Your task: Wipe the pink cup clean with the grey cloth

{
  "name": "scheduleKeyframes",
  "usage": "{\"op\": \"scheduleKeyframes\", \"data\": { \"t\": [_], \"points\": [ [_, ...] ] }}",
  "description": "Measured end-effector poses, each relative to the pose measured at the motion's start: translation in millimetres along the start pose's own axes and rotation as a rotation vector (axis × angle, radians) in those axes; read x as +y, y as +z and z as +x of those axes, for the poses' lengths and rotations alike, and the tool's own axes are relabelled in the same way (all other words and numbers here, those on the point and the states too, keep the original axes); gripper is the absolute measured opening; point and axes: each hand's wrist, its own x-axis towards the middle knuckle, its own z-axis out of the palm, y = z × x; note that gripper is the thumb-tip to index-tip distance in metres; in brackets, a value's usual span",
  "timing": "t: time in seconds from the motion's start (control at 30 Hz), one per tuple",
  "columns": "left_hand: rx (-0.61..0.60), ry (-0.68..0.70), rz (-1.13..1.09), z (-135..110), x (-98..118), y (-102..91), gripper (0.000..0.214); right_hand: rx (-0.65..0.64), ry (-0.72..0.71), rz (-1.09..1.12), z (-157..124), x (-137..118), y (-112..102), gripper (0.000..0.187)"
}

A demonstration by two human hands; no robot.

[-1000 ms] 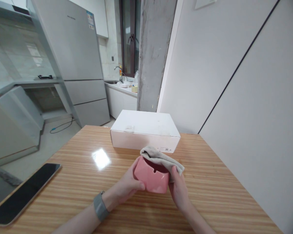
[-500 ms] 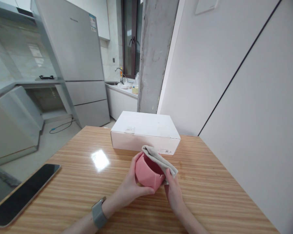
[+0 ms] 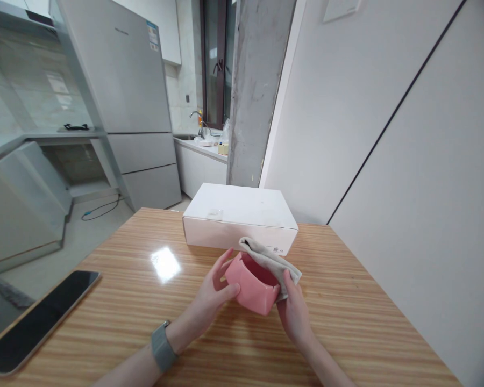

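Note:
A pink faceted ashtray [image 3: 251, 290] with notches in its rim is tilted in front of me, its dark opening toward the upper right. My left hand [image 3: 212, 293] is at its left side, the thumb on the front face and the other fingers partly hidden behind. A folded grey cloth [image 3: 268, 258] lies over the far right rim. My right hand [image 3: 294, 306] pinches the cloth against that rim, thumb on top and fingers mostly hidden beneath.
A white box [image 3: 237, 207] sits just beyond my hands on the wooden table [image 3: 347, 322]. A dark-screened phone [image 3: 40, 322] lies at the left table edge. A white wall [image 3: 407, 188] borders the right side; a fridge [image 3: 133, 80] stands farther back.
The ashtray and cloth have shifted slightly right and turned. My left thumb has moved from under the ashtray's bottom edge up to its left side, and the left fingers have loosened.

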Motion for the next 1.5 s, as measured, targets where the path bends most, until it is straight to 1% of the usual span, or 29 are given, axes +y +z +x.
{"op": "scheduleKeyframes", "data": {
  "t": [0.07, 0.13, 0.27, 0.37, 0.5, 0.7, 0.77, 0.87, 0.93, 1.0, 1.03, 1.1, 1.2, 1.23, 1.3, 1.37, 1.43, 1.5],
  "points": [
    [-0.033, 0.002, -0.031, 1, 0, 2.6, 0.092, -0.006, 0.024, 0.023, -2, -1, 2, 0.041],
    [-0.086, -0.017, -0.049, 1, -1, 4.6, 0.096, -0.012, 0.037, 0.038, -5, -2, 5, 0.042],
    [-0.14, -0.052, -0.074, -1, -2, 6.9, 0.092, -0.047, 0.004, 0.046, -7, -4, 9, 0.04],
    [-0.139, -0.052, -0.119, -3, -2, 9.1, 0.086, -0.089, 0.006, 0.026, -8, -3, 10, 0.04],
    [-0.044, -0.013, -0.08, -3, -5, 9.1, 0.081, -0.087, 0.01, 0.027, -6, 0, 11, 0.041],
    [0.099, 0.065, 0.133, 2, -7, 1.1, 0.083, -0.086, -0.008, -0.011, -4, 8, 9, 0.042],
    [0.145, 0.086, 0.165, 3, -7, 1.7, 0.092, -0.082, 0.001, -0.002, -4, 11, 8, 0.042],
    [0.206, 0.078, 0.185, 1, -6, 6.2, 0.119, -0.098, 0.007, 0.0, -3, 11, 8, 0.044],
    [0.184, 0.086, 0.193, -1, -6, 9.5, 0.128, -0.118, 0.002, -0.013, -4, 10, 9, 0.044],
    [0.111, 0.113, 0.19, -2, -6, 11.2, 0.128, -0.126, -0.003, -0.023, -5, 8, 9, 0.045],
    [0.074, 0.116, 0.168, -3, -6, 10.9, 0.124, -0.122, -0.003, -0.022, -5, 7, 9, 0.045],
    [0.029, 0.082, 0.081, -3, -6, 8.0, 0.109, -0.098, -0.002, -0.008, -4, 6, 8, 0.044],
    [0.005, -0.014, -0.036, -3, -8, 0.6, 0.079, -0.052, -0.01, 0.007, -1, 5, 4, 0.041],
    [-0.002, -0.035, -0.033, -4, -8, -1.6, 0.073, -0.043, -0.018, 0.003, 1, 4, 2, 0.04],
    [-0.025, -0.043, 0.016, -4, -9, -4.3, 0.068, -0.034, -0.039, -0.018, 5, 2, -2, 0.039],
    [-0.05, -0.027, 0.072, -4, -10, -4.7, 0.072, -0.019, -0.06, -0.039, 7, -2, -4, 0.038],
    [-0.061, -0.003, 0.098, -3, -11, -4.0, 0.083, -0.008, -0.077, -0.04, 6, -5, -5, 0.038],
    [-0.071, 0.006, 0.089, -1, -13, -4.0, 0.093, -0.033, -0.078, -0.024, 4, -9, -2, 0.038]
  ]
}}
